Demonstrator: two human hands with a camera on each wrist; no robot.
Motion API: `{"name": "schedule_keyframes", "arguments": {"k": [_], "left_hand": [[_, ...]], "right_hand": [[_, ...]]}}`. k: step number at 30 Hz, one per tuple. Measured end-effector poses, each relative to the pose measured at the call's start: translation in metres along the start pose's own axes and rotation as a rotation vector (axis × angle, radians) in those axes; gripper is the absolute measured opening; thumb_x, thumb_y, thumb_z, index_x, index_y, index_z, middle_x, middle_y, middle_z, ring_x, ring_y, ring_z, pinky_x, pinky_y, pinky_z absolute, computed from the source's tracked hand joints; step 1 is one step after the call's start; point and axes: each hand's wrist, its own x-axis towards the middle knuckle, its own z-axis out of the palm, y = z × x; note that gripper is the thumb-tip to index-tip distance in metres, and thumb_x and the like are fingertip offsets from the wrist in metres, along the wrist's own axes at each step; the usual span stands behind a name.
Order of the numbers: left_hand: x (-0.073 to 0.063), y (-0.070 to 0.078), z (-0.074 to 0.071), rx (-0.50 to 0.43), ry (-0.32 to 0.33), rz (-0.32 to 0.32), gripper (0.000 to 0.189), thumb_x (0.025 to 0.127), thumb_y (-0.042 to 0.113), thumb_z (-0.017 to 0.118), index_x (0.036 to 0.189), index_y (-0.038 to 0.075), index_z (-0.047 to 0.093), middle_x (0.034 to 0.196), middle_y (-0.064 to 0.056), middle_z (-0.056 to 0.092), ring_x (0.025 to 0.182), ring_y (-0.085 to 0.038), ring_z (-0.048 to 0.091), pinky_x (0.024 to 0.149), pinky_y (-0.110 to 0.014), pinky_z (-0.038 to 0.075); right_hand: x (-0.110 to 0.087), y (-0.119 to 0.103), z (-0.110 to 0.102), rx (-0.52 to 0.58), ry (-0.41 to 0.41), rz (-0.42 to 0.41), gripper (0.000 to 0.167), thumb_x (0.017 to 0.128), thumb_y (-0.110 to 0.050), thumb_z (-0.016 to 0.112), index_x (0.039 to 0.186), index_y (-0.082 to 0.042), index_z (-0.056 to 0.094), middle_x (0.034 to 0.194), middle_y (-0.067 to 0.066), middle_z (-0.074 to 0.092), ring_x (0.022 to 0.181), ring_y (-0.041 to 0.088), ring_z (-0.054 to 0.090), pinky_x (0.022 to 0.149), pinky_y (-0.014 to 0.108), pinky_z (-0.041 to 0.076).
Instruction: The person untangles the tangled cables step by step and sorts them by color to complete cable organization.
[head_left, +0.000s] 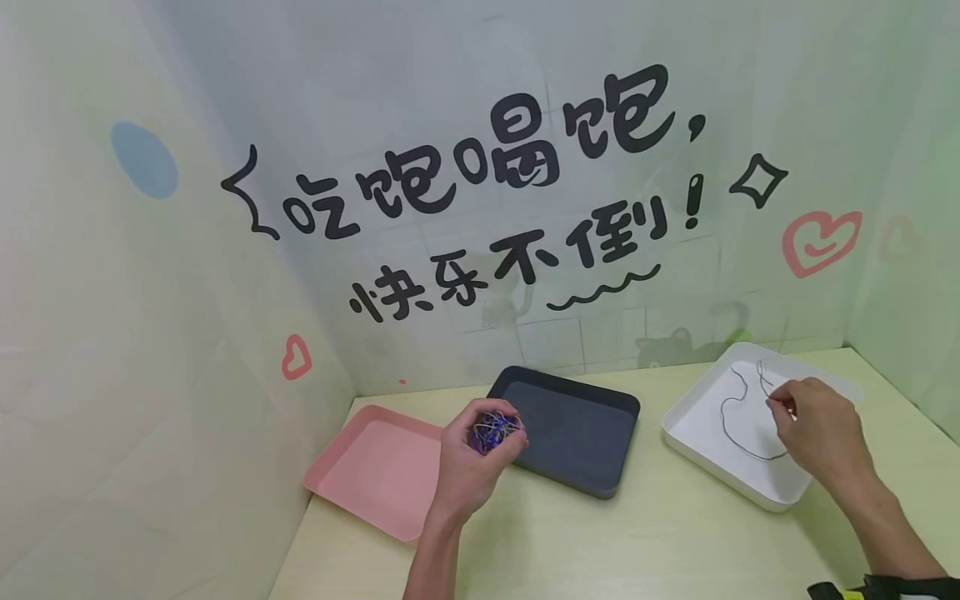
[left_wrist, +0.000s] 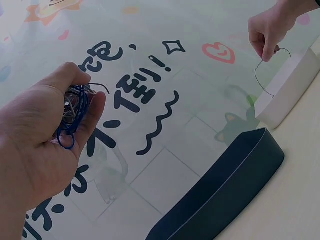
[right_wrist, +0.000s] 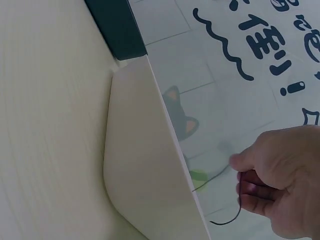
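My left hand (head_left: 467, 479) grips a loose ball of tangled thin wires (head_left: 495, 432), blue, purple and silvery white, in front of the dark tray. In the left wrist view a blue loop hangs from the bundle (left_wrist: 75, 112), and one dark end sticks out past the fingertips. Over the white tray (head_left: 720, 477), my right hand (head_left: 828, 429) pinches a thin grey wire (head_left: 723, 417) between thumb and fingers. This wire curves down across the tray, with a bent end above the fingers. The right wrist view shows the hand (right_wrist: 285, 180) beyond the tray's rim.
A dark blue-grey tray (head_left: 573, 437) stands in the middle of the pale wooden table (head_left: 600, 546). To its left lies a pink tray (head_left: 375, 471), partly behind the left hand. A printed curtain (head_left: 465, 67) hangs close behind the trays and along both sides.
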Motion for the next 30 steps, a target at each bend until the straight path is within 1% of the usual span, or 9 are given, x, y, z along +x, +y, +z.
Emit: {"name": "schedule_keyframes", "arguments": {"k": [2, 4, 7, 13, 18, 21, 25, 28, 30], "left_hand": [[0.000, 0.001, 0.000, 0.003, 0.001, -0.002, 0.032, 0.095, -0.004, 0.079, 0.124, 0.003, 0.070, 0.127, -0.021, 0.069, 0.105, -0.019, 0.075, 0.084, -0.030, 0.070], [0.000, 0.001, -0.001, 0.002, 0.002, -0.003, 0.032, 0.095, -0.004, 0.079, 0.124, 0.003, 0.070, 0.127, -0.023, 0.069, 0.106, -0.020, 0.076, 0.084, -0.029, 0.070], [0.000, 0.001, -0.001, -0.014, -0.007, -0.005, 0.032, 0.096, -0.004, 0.079, 0.125, 0.004, 0.069, 0.126, -0.023, 0.070, 0.109, -0.022, 0.077, 0.087, -0.029, 0.070], [0.001, 0.000, 0.003, -0.048, -0.037, -0.007, 0.032, 0.097, -0.004, 0.079, 0.127, 0.003, 0.068, 0.124, -0.019, 0.071, 0.116, -0.027, 0.079, 0.092, -0.031, 0.071], [0.001, 0.001, 0.006, -0.082, -0.046, -0.015, 0.032, 0.097, -0.004, 0.079, 0.127, 0.003, 0.068, 0.124, -0.017, 0.070, 0.117, -0.026, 0.080, 0.095, -0.034, 0.071], [0.001, 0.002, 0.007, -0.088, -0.043, -0.017, 0.032, 0.097, -0.004, 0.079, 0.126, 0.002, 0.067, 0.123, -0.017, 0.070, 0.116, -0.021, 0.080, 0.095, -0.034, 0.071], [0.000, 0.004, 0.008, -0.096, -0.042, -0.004, 0.032, 0.098, -0.004, 0.078, 0.127, 0.001, 0.066, 0.123, -0.016, 0.070, 0.116, -0.020, 0.080, 0.096, -0.034, 0.071], [-0.001, 0.006, 0.010, -0.105, -0.049, 0.003, 0.034, 0.098, -0.005, 0.077, 0.130, 0.001, 0.065, 0.124, -0.013, 0.069, 0.117, -0.021, 0.080, 0.096, -0.034, 0.071], [-0.001, 0.008, 0.013, -0.117, -0.066, 0.011, 0.037, 0.098, -0.006, 0.076, 0.132, 0.001, 0.063, 0.124, -0.011, 0.068, 0.116, -0.020, 0.080, 0.096, -0.034, 0.071]], "right_hand": [[0.000, 0.001, 0.001, 0.027, -0.104, 0.001, 0.006, 0.088, 0.007, 0.084, 0.088, 0.005, 0.078, 0.079, 0.014, 0.071, 0.070, 0.022, 0.060, 0.060, 0.033, 0.044], [-0.001, 0.002, 0.002, 0.048, -0.195, -0.001, 0.006, 0.090, 0.003, 0.085, 0.088, 0.000, 0.080, 0.079, 0.007, 0.071, 0.071, 0.012, 0.056, 0.062, 0.029, 0.043], [0.000, 0.002, 0.003, 0.069, -0.301, 0.000, 0.006, 0.092, -0.001, 0.087, 0.090, -0.002, 0.081, 0.081, 0.001, 0.072, 0.073, 0.004, 0.053, 0.065, 0.028, 0.045], [-0.001, 0.001, 0.008, 0.069, -0.422, -0.005, 0.007, 0.091, 0.000, 0.087, 0.092, -0.002, 0.080, 0.083, 0.001, 0.075, 0.076, 0.008, 0.058, 0.068, 0.029, 0.049], [0.000, 0.001, 0.009, 0.050, -0.468, -0.018, 0.007, 0.090, 0.002, 0.085, 0.092, -0.001, 0.080, 0.085, 0.004, 0.076, 0.080, 0.016, 0.062, 0.071, 0.034, 0.053], [0.000, -0.002, 0.007, 0.042, -0.436, -0.037, 0.006, 0.091, 0.000, 0.086, 0.094, -0.002, 0.080, 0.087, 0.003, 0.077, 0.079, 0.016, 0.065, 0.071, 0.036, 0.055], [0.001, -0.015, 0.006, 0.106, -0.264, -0.124, 0.012, 0.089, -0.003, 0.090, 0.095, -0.009, 0.081, 0.088, -0.003, 0.078, 0.080, 0.004, 0.068, 0.070, 0.027, 0.056], [0.003, -0.039, 0.004, 0.215, -0.125, -0.186, 0.022, 0.085, -0.001, 0.092, 0.100, -0.015, 0.082, 0.093, -0.005, 0.081, 0.086, -0.006, 0.067, 0.075, 0.015, 0.054], [0.004, -0.062, -0.001, 0.308, -0.082, -0.204, 0.029, 0.085, 0.001, 0.092, 0.106, -0.017, 0.083, 0.098, -0.006, 0.082, 0.091, -0.009, 0.066, 0.082, 0.009, 0.051]]}}
